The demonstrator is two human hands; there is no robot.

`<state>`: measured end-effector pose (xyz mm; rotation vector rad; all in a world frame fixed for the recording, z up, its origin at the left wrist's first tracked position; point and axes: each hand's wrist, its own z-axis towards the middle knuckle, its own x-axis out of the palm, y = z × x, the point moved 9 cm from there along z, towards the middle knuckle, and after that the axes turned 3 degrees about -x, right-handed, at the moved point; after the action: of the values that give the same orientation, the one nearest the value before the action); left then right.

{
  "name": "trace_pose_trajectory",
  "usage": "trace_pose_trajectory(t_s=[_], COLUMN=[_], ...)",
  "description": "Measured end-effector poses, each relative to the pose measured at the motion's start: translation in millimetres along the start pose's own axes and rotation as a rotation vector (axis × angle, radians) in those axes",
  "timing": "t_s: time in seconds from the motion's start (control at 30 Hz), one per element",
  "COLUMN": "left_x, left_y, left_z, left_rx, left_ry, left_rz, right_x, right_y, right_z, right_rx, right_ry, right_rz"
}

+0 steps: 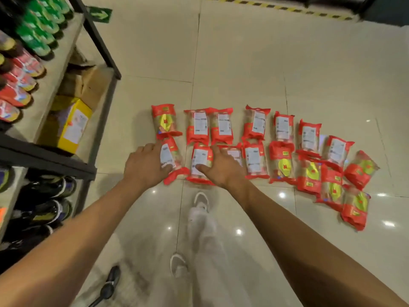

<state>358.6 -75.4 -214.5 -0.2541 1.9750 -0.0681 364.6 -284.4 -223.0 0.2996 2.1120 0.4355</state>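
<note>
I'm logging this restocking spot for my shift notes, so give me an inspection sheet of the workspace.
Surface: glossy beige tile floor with glare spots.
Job's things: red packets in two rough rows on the floor, some label-up, overlapping at the right end.
Clutter: nothing seen.
Grippers: left hand grips the near-left packet; right hand lies flat on the next packet.
Cables: nothing seen.
Surroundings: shelf rack at the left holding green cans and a yellow box; striped hazard tape on the far side.
</note>
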Motion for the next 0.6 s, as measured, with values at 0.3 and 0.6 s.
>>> trace_pose_trajectory(t_s=[0.3,0.6], left_x=[216,444], left_y=[77,178], left_z=[213,366], left_rx=[-0.292,-0.669], left_ry=[0.222,0.229], left_rz=[-0.246,-0.714], right_x=[172,360], right_y=[-141,-277], right_z=[218,407], right_rx=[0.247,0.434], right_ry=[0.197,0.06], right_rz=[0.442,0.586])
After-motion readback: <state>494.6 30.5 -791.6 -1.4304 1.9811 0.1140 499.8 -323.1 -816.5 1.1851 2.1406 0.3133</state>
